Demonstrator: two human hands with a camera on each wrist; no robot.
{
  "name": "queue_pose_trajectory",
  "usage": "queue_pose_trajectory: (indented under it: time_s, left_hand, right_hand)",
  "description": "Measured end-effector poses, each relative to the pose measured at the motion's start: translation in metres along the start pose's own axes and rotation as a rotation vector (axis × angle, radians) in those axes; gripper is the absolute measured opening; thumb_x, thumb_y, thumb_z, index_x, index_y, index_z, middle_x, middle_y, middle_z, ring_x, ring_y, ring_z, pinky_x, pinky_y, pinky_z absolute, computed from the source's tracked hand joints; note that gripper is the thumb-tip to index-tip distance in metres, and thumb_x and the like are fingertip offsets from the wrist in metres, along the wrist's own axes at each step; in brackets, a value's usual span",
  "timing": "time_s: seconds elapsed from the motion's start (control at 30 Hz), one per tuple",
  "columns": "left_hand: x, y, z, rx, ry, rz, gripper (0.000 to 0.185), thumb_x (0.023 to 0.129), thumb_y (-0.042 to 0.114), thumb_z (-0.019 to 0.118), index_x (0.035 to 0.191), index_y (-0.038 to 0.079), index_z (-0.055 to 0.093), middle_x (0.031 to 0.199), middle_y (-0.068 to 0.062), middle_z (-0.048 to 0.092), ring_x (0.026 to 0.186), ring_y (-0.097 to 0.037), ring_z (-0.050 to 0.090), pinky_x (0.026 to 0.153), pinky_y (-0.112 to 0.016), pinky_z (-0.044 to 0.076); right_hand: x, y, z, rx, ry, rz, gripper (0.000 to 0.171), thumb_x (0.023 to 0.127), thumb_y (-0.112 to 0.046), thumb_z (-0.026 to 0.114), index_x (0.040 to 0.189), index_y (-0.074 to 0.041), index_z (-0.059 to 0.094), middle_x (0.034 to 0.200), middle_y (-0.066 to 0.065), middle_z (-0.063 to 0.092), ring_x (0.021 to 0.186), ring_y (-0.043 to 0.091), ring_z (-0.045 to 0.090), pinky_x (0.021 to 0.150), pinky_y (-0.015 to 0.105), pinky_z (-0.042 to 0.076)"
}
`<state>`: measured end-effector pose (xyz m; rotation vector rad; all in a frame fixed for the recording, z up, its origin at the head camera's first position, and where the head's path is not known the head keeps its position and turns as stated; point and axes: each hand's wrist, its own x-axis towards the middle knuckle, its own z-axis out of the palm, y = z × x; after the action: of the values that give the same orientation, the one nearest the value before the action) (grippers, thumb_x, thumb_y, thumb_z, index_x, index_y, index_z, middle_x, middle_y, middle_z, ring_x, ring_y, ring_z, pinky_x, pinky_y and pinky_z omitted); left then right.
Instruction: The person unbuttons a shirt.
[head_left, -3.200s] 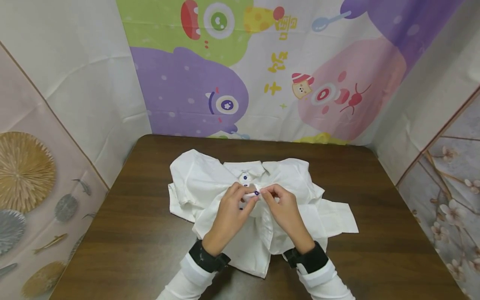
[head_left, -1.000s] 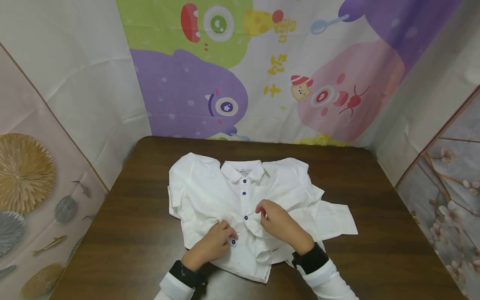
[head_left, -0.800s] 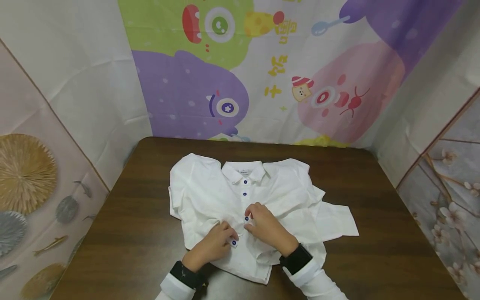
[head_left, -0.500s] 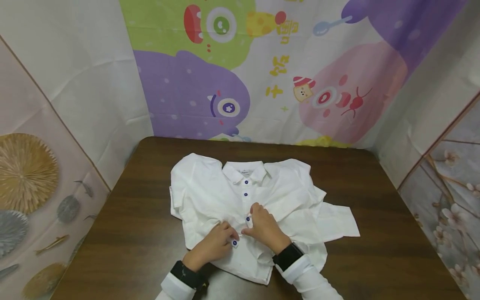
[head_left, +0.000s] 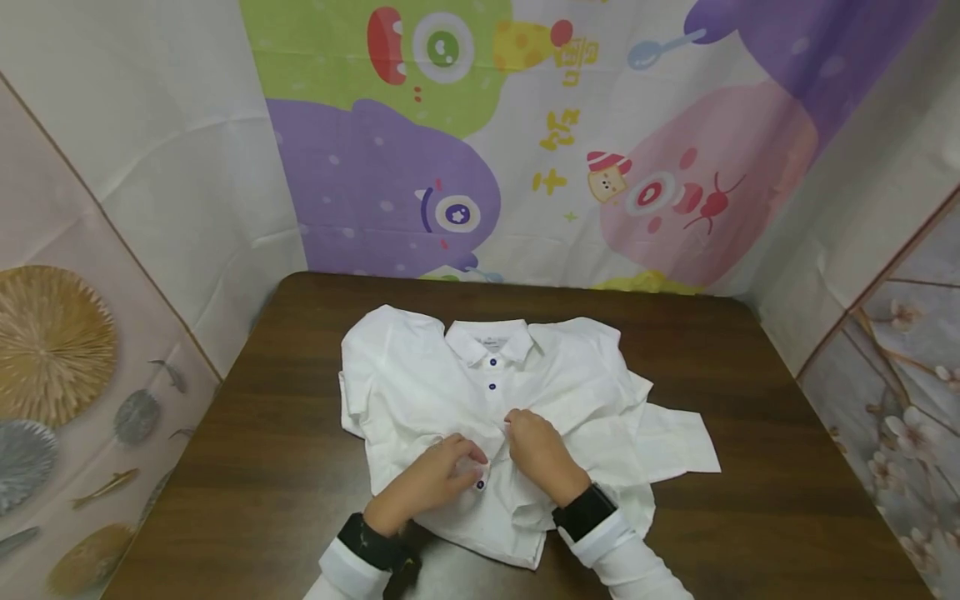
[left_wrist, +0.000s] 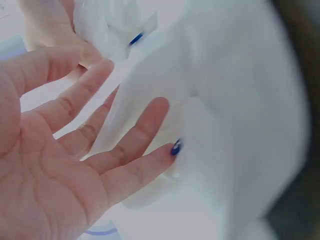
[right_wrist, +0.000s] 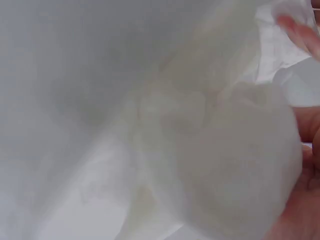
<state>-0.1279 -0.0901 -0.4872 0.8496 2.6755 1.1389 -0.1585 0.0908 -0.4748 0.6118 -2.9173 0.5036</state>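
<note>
A white short-sleeved shirt point(head_left: 570, 383) lies face up on the brown table point(head_left: 750, 500), collar away from me. Two blue buttons point(head_left: 491, 386) below the collar are fastened. My left hand point(head_left: 465, 460) lies on the left front edge with relaxed fingers. In the left wrist view this left hand point(left_wrist: 100, 130) shows an open palm, and a loose blue button point(left_wrist: 176, 147) sits at a fingertip. That loose button point(head_left: 480, 484) shows just below the hand. My right hand point(head_left: 517, 421) pinches the right front edge of the shirt beside it. Bunched cloth point(right_wrist: 210, 150) fills the right wrist view.
The table is boxed in by cloth walls: a cartoon monster sheet point(head_left: 465, 167) at the back, patterned panels left and right. One shirt flap point(head_left: 675, 442) spreads toward the right. Bare wood shows around the shirt on all sides.
Both hands moved down the front from the upper button to a lower one. In the last half second the left fingers slid up off the loose button and the right hand shifted slightly right.
</note>
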Motion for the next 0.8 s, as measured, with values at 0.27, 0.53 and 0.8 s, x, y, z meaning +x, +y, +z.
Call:
queue_pose_trajectory:
  time_s: [0.27, 0.53, 0.8]
  left_hand:
    - [0.017, 0.025, -0.03, -0.043, -0.023, -0.052, 0.017, 0.092, 0.015, 0.056, 0.101, 0.005, 0.067, 0.095, -0.008, 0.069, 0.064, -0.018, 0.066, 0.064, -0.023, 0.048]
    - [0.04, 0.043, -0.036, 0.004, 0.266, -0.069, 0.013, 0.088, 0.012, 0.062, 0.099, 0.004, 0.064, 0.091, -0.007, 0.062, 0.063, -0.012, 0.056, 0.059, -0.02, 0.045]
    - [0.06, 0.053, -0.025, 0.037, 0.429, -0.043, 0.029, 0.088, 0.02, 0.063, 0.11, 0.003, 0.058, 0.107, -0.011, 0.058, 0.065, -0.012, 0.056, 0.06, -0.02, 0.046]
  right_hand:
    - [0.009, 0.001, -0.021, 0.035, 0.104, 0.013, 0.008, 0.086, -0.003, 0.059, 0.083, 0.001, 0.065, 0.078, 0.014, 0.068, 0.074, 0.028, 0.066, 0.067, 0.039, 0.051]
    - [0.015, 0.006, -0.042, 0.281, 0.124, 0.069, 0.011, 0.09, -0.005, 0.055, 0.089, 0.002, 0.064, 0.083, 0.013, 0.067, 0.079, 0.026, 0.064, 0.07, 0.039, 0.051]
    - [0.017, 0.003, -0.055, 0.433, 0.166, 0.124, 0.015, 0.092, -0.007, 0.053, 0.093, 0.0, 0.066, 0.083, 0.011, 0.066, 0.075, 0.02, 0.06, 0.069, 0.033, 0.049]
